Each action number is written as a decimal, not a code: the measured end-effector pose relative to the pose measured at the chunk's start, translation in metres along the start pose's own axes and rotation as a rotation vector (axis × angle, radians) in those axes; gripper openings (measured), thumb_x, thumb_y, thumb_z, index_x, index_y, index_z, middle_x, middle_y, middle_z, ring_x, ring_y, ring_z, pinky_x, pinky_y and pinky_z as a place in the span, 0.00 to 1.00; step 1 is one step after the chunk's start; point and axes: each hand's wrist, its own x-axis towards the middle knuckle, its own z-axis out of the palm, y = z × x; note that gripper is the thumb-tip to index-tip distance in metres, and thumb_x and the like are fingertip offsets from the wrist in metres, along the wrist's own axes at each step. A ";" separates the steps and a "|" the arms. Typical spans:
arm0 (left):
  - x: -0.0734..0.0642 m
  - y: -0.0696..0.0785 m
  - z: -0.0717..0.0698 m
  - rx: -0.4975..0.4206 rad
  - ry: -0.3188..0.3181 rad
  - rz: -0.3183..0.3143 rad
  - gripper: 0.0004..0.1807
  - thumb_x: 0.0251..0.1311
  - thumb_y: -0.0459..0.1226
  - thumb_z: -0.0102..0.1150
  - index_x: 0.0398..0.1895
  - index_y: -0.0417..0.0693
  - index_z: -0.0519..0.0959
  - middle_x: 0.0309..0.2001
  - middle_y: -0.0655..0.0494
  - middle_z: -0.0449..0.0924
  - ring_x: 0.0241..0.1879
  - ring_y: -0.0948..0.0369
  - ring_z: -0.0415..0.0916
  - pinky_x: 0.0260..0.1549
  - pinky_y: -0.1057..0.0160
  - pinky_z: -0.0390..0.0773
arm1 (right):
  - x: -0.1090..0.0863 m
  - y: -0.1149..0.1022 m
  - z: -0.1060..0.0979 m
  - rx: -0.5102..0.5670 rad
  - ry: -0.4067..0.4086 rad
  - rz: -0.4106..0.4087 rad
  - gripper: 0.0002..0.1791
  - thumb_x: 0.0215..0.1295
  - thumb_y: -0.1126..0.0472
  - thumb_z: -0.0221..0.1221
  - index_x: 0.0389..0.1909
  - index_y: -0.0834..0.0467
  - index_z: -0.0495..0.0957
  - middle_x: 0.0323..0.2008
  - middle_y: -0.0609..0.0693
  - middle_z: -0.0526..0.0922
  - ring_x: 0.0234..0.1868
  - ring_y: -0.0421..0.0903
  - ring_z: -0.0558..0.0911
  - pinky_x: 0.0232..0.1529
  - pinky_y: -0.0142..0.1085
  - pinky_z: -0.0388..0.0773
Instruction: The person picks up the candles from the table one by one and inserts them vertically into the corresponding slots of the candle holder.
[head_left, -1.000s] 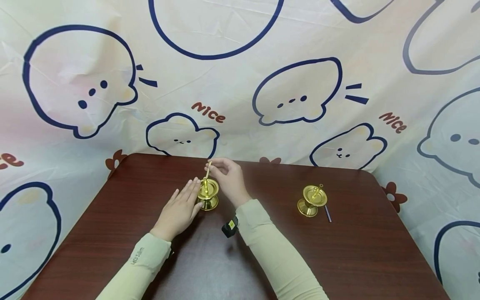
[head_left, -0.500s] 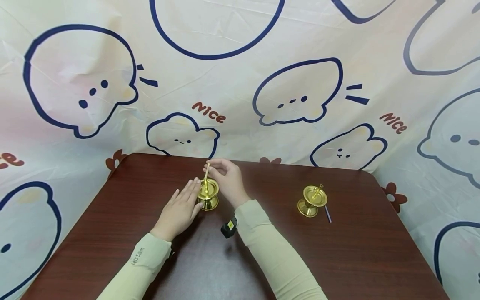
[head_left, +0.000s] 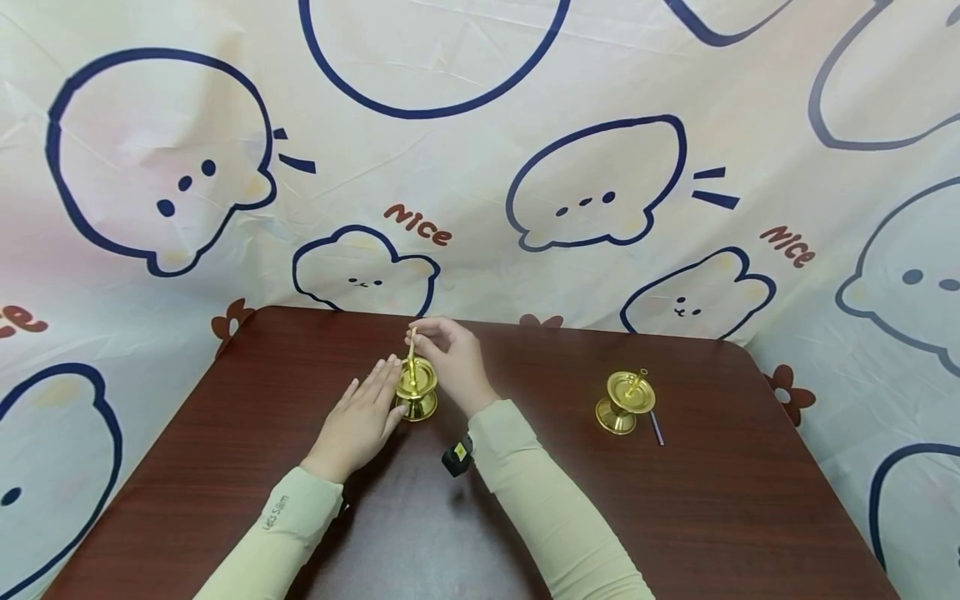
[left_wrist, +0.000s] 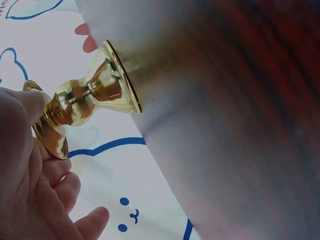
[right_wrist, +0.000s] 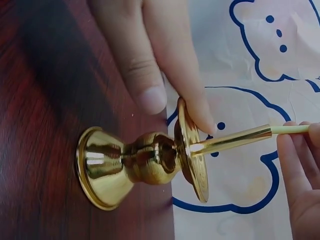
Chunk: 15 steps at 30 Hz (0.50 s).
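A shiny gold candle holder (head_left: pixel 417 400) with a round dish and an upright tube stands on the table, left of centre in the head view. My left hand (head_left: pixel 360 421) steadies it from the left, thumb and fingers about the dish rim (right_wrist: pixel 201 172). Between right thumb and fingertips I pinch a thin pale yellow candle (right_wrist: pixel 291 129). Its lower end meets the mouth of the tube (right_wrist: pixel 232 141); how deep it sits cannot be seen. The right hand (head_left: pixel 459 362) is just behind and right of the holder.
A second gold candle holder (head_left: pixel 619 404) stands on the right of the dark brown table (head_left: pixel 735 500). Beside its base lies a thin purplish stick (head_left: pixel 657 428). A printed cloth (head_left: pixel 480 183) hangs behind the table's far edge.
My right hand has drifted slightly left, bringing the candle's upper end left and more upright. The left hand and both holders stay in place.
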 end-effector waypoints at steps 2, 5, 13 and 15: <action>0.000 0.000 0.000 0.000 0.000 -0.001 0.36 0.74 0.42 0.55 0.78 0.36 0.57 0.77 0.41 0.56 0.77 0.47 0.55 0.69 0.37 0.61 | 0.000 -0.001 0.000 -0.065 -0.005 -0.022 0.09 0.72 0.66 0.61 0.50 0.59 0.84 0.45 0.50 0.88 0.47 0.42 0.86 0.50 0.31 0.82; 0.000 0.000 0.000 0.001 -0.003 -0.002 0.36 0.74 0.42 0.55 0.78 0.36 0.57 0.77 0.41 0.57 0.77 0.47 0.55 0.68 0.37 0.61 | 0.000 -0.001 0.000 -0.136 -0.013 -0.045 0.10 0.72 0.65 0.61 0.51 0.60 0.83 0.44 0.48 0.88 0.47 0.40 0.86 0.51 0.30 0.81; 0.000 0.000 0.000 0.005 -0.005 -0.002 0.37 0.74 0.43 0.56 0.78 0.36 0.57 0.77 0.41 0.57 0.77 0.47 0.55 0.69 0.37 0.61 | 0.000 -0.002 -0.001 -0.202 -0.028 -0.085 0.11 0.71 0.65 0.62 0.51 0.60 0.83 0.45 0.48 0.88 0.48 0.39 0.85 0.54 0.29 0.79; 0.000 0.000 0.000 0.007 -0.008 -0.003 0.37 0.74 0.43 0.55 0.78 0.36 0.57 0.77 0.41 0.57 0.77 0.47 0.55 0.69 0.37 0.61 | 0.000 -0.002 -0.001 -0.208 -0.033 -0.090 0.10 0.71 0.65 0.62 0.51 0.59 0.83 0.45 0.48 0.88 0.49 0.38 0.85 0.55 0.29 0.79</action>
